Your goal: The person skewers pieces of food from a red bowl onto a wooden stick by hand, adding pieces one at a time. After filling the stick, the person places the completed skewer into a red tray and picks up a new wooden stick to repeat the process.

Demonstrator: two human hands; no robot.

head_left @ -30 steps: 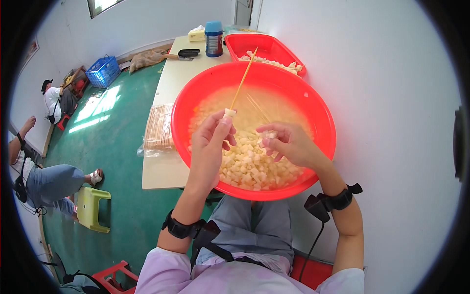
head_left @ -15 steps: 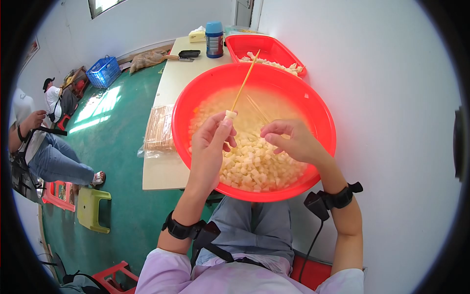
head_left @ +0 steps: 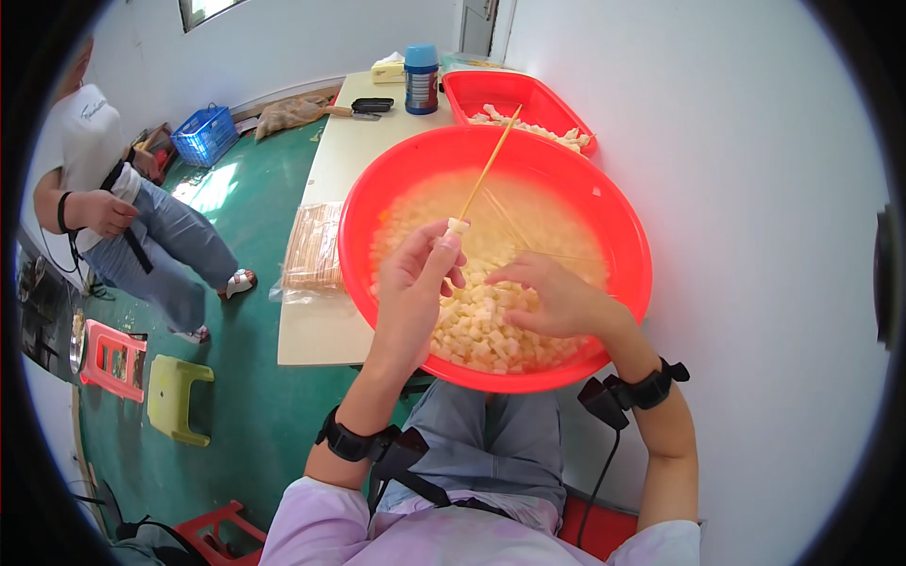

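My left hand [head_left: 417, 274] pinches a wooden skewer [head_left: 490, 162] near its lower end, where a pale cube [head_left: 458, 225] sits on it. The skewer slants up to the right over a large red basin [head_left: 623, 212]. Many pale cubes [head_left: 491, 330] lie in cloudy water in the basin. Above them is my right hand [head_left: 557, 294], its fingers apart and nothing seen between them. Thin sticks [head_left: 507, 217] rest in the water beyond my hands.
Bundled skewers [head_left: 314, 247] lie in plastic on the table [head_left: 321, 335]. Behind the basin are a red tray [head_left: 528, 90] with pale pieces, a blue bottle [head_left: 422, 80] and a tissue box [head_left: 388, 71]. Leftward stand a person [head_left: 142, 198], a green stool [head_left: 175, 396] and a blue crate [head_left: 205, 137].
My right hand has moved down and slightly left, over the cubes, and its fingers have spread. The person at the left has come further into view, hiding the seated person behind.
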